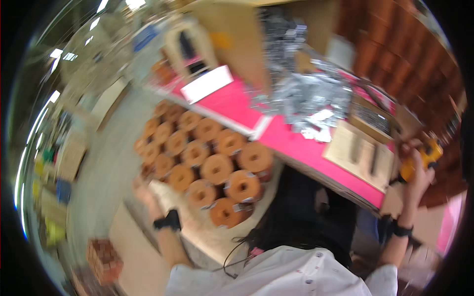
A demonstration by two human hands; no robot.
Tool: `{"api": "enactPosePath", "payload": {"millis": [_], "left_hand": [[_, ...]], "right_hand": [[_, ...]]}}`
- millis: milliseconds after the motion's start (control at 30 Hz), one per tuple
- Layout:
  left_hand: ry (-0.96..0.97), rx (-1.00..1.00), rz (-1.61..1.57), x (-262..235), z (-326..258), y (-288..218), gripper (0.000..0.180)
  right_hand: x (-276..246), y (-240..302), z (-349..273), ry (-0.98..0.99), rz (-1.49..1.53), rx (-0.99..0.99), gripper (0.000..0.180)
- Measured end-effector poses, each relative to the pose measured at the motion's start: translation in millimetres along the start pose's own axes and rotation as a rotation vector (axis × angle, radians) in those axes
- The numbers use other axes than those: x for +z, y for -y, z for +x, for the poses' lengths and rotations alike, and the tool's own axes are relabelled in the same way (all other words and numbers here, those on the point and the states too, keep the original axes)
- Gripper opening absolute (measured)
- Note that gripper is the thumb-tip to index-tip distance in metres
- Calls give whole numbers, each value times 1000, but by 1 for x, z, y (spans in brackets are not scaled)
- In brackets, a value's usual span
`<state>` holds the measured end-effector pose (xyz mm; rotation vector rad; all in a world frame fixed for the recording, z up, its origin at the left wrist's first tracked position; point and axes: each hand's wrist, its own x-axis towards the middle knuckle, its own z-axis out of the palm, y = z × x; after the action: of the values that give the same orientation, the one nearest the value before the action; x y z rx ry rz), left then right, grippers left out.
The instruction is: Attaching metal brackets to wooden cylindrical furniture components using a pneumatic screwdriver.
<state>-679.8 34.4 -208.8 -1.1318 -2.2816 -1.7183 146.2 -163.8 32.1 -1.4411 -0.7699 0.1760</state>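
At the right, my right hand (418, 178) is closed round a yellow power tool (408, 169), which looks like a drill, beside the pink-topped table (301, 150). On the left, my left hand (143, 191) reaches out at the edge of a group of round orange-brown pieces with centre holes (217, 169). Its fingers are smeared by motion, and whether they touch a piece cannot be made out. The round pieces stand in rows on a pale board (197, 237). Near my right hand, a wooden block (360, 154) with dark strips lies on the table.
A heap of shiny metal parts (311, 98) covers the table's far side, next to a cardboard box (306, 19). A small box of dark screw-like pieces (371, 118) is beside it. Stacked reddish-brown pieces (395, 49) rise at the right. A reddish block stack (104, 260) stands lower left.
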Motion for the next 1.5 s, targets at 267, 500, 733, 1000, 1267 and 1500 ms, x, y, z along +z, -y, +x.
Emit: {"api": "enactPosePath", "payload": {"millis": [267, 500, 733, 1000, 1267, 1500], "left_hand": [[896, 58, -776, -31, -159, -424, 29], [1838, 576, -752, 70, -380, -572, 49], [1795, 656, -1102, 132, -500, -703, 90], [1287, 831, -1267, 161, -542, -762, 92], [1377, 576, -1253, 136, -490, -763, 81], [1856, 318, -785, 130, -389, -648, 55]], "right_hand": [[51, 45, -2, 253, 198, -47, 38], [7, 56, -11, 271, 114, -55, 48], [-44, 64, -18, 164, 83, -2, 51], [-54, 63, -11, 172, 29, -59, 44], [-45, 59, -6, 176, 144, -33, 45], [-8, 51, 10, 173, 206, -36, 43]]}}
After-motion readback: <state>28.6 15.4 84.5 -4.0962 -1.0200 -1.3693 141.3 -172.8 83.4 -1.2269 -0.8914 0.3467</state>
